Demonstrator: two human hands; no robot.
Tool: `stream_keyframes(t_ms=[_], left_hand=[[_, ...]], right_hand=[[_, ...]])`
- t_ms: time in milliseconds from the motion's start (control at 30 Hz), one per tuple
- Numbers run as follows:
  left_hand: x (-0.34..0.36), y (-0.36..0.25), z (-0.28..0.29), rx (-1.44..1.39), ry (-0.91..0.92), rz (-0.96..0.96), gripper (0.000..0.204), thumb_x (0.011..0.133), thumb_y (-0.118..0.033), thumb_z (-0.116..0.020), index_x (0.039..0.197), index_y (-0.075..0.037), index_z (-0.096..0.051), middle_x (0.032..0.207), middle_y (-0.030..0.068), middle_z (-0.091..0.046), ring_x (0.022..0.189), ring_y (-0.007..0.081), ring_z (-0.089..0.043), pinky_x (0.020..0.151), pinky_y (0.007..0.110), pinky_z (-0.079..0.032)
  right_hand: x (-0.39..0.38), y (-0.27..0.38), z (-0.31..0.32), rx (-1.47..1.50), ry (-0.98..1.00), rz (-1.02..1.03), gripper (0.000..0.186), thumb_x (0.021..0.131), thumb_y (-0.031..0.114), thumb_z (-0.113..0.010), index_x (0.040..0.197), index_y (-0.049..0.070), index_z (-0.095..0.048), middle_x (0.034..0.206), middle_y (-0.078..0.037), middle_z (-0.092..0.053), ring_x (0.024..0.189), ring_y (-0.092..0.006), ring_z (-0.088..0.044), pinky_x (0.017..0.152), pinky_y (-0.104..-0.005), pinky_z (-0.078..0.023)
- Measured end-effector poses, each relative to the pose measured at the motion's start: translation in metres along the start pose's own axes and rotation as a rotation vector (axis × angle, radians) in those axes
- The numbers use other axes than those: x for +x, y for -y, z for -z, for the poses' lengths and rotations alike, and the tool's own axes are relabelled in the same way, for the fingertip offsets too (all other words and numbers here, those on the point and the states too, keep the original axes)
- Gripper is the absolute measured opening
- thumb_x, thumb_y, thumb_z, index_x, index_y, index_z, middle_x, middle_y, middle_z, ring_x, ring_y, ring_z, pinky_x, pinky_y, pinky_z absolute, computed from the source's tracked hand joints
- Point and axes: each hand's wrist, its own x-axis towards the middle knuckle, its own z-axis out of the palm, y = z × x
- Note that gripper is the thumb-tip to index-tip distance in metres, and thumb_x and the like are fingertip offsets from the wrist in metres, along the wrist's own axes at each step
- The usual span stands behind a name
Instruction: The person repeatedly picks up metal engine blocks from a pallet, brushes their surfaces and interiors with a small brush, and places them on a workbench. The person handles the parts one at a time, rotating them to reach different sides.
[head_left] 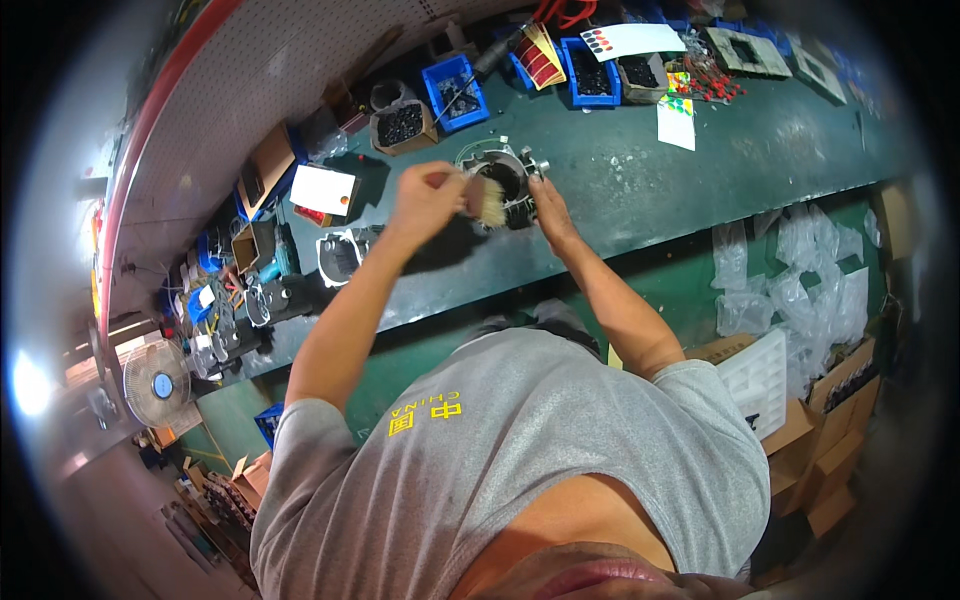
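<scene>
My left hand (428, 203) is closed round the handle of a brush (490, 203) with pale bristles. The bristles are at the near left side of a round metal housing (507, 176) with a dark, open middle, which sits on the green workbench (600, 205). On the housing's right side, my right hand (553, 212) grips its edge; some of its fingers are hidden. A second metal housing (340, 257), silver-edged and dark inside, lies left of my left forearm.
Behind the work stand a cardboard box of small black parts (402, 127) and blue bins (455, 92). Red-tipped parts (712, 82) lie at the back right. Tools, including a teal power driver (281, 260), crowd the left end. Plastic bags (800, 270) hang below the bench's right side.
</scene>
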Motion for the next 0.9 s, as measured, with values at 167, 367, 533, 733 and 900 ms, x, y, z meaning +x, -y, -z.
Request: stream_keyframes(t_ms=[167, 367, 533, 733, 900], left_hand=[[-0.016, 0.016, 0.083, 0.46, -0.277, -0.273, 0.017, 0.098, -0.014, -0.067, 0.097, 0.001, -0.074, 0.081, 0.0018, -0.071, 0.07, 0.0069, -0.064, 0.064, 0.021, -0.052], [-0.051, 0.067, 0.07, -0.026, -0.349, -0.04, 0.015, 0.096, -0.011, -0.068, 0.094, 0.003, -0.072, 0.075, 0.0041, -0.069, 0.065, 0.007, -0.063, 0.06, 0.022, -0.051], [-0.076, 0.124, 0.037, -0.199, -0.374, 0.009, 0.015, 0.097, -0.011, -0.07, 0.094, 0.003, -0.071, 0.077, 0.0039, -0.068, 0.065, 0.0081, -0.063, 0.062, 0.024, -0.054], [-0.081, 0.174, 0.021, -0.316, -0.323, 0.099, 0.016, 0.099, -0.014, -0.07, 0.098, 0.002, -0.071, 0.08, 0.0038, -0.068, 0.069, 0.009, -0.064, 0.063, 0.024, -0.055], [-0.083, 0.193, 0.007, -0.352, -0.306, 0.11, 0.014, 0.098, -0.011, -0.07, 0.097, 0.003, -0.07, 0.08, 0.003, -0.067, 0.068, 0.0084, -0.063, 0.062, 0.024, -0.054]], right_hand=[[0.006, 0.012, 0.007, -0.064, 0.043, -0.126, 0.059, 0.097, 0.054, -0.062, 0.139, 0.012, -0.054, 0.129, -0.006, -0.062, 0.122, -0.0219, -0.057, 0.095, -0.0433, -0.047], [0.034, 0.003, -0.007, 0.092, -0.071, -0.174, 0.036, 0.083, 0.022, -0.077, 0.111, 0.004, -0.062, 0.087, -0.005, -0.064, 0.074, -0.0138, -0.059, 0.061, -0.0346, -0.049], [0.041, 0.02, 0.037, 0.092, -0.089, -0.252, 0.031, 0.083, 0.017, -0.07, 0.109, 0.002, -0.062, 0.092, -0.009, -0.065, 0.077, -0.0229, -0.065, 0.059, -0.0433, -0.054], [0.033, 0.047, 0.067, -0.012, -0.324, -0.162, 0.039, 0.086, 0.02, -0.067, 0.115, -0.005, -0.057, 0.107, -0.016, -0.065, 0.093, -0.031, -0.068, 0.071, -0.0511, -0.061], [0.038, 0.048, 0.061, -0.069, -0.352, -0.152, 0.043, 0.085, 0.02, -0.067, 0.116, -0.008, -0.059, 0.117, -0.019, -0.064, 0.096, -0.0331, -0.068, 0.071, -0.0489, -0.063]])
